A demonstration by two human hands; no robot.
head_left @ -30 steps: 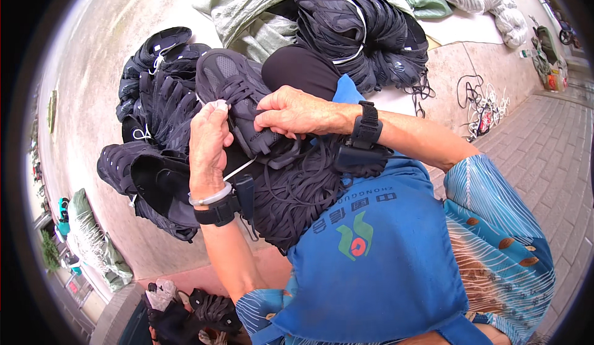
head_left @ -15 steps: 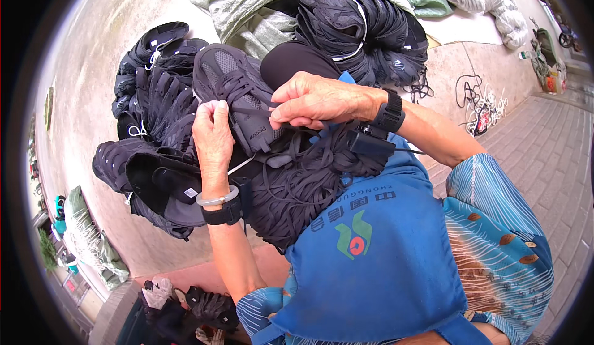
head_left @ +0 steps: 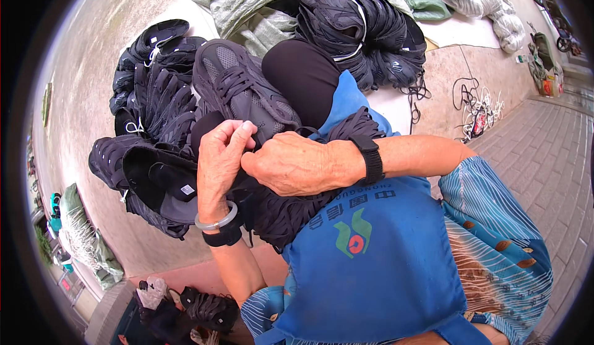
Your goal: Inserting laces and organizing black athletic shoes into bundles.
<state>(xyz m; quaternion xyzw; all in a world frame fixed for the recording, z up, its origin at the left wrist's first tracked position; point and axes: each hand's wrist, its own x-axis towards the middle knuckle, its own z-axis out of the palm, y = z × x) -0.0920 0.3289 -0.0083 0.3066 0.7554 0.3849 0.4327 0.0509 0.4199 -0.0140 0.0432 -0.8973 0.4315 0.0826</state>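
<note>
A dark grey shoe upper [head_left: 238,91] with black laces lies on my lap above a heap of black laces [head_left: 291,212]. My left hand [head_left: 221,162] curls over the shoe's near end, its fingers closed on the shoe and lace. My right hand [head_left: 291,166] crosses in front of it, fingers pinched on the lace at the shoe's edge. Both wrists wear black bands; the left also has a pale bangle. A blue apron [head_left: 377,252] covers my lap.
A pile of black shoe uppers [head_left: 148,97] lies on the ground to the left. Another bundle of dark uppers [head_left: 359,29] tied with white cord sits on green sacks behind. Loose cables [head_left: 473,107] lie at right. More shoes [head_left: 204,311] sit at the lower left.
Both hands have dropped toward the near end of the shoe and closed together. The white lace end seen earlier between the hands is out of sight.
</note>
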